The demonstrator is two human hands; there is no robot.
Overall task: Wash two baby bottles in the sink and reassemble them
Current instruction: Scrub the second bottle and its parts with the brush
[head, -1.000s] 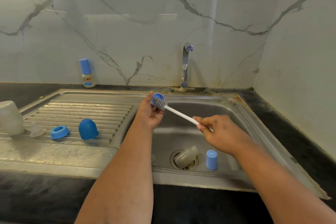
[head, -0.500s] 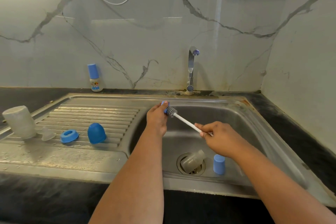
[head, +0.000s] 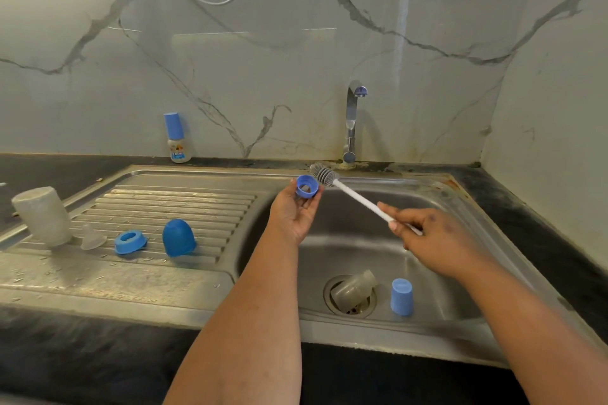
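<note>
My left hand [head: 293, 212] holds a small blue bottle ring [head: 306, 186] in its fingertips above the sink's left rim, the opening facing me. My right hand [head: 437, 240] grips the white handle of a bottle brush [head: 348, 192]; its grey bristle head sits just right of the ring, outside it. In the sink basin [head: 427, 207] a clear bottle body [head: 353, 288] lies on the drain beside an upright blue cap [head: 402, 296]. On the draining board [head: 184, 200] rest a clear bottle body [head: 42, 215], a clear teat [head: 92, 237], a blue ring [head: 130, 242] and a blue dome cap [head: 178, 238].
A tap [head: 352, 122] stands behind the basin against the marble wall. A small assembled bottle with a blue cap [head: 177, 138] stands on the dark counter at the back. The wall closes in on the right. A dark counter edge runs along the front.
The brush head has come out of the blue ring and now sits beside it. My left hand has turned the ring so its opening faces me.
</note>
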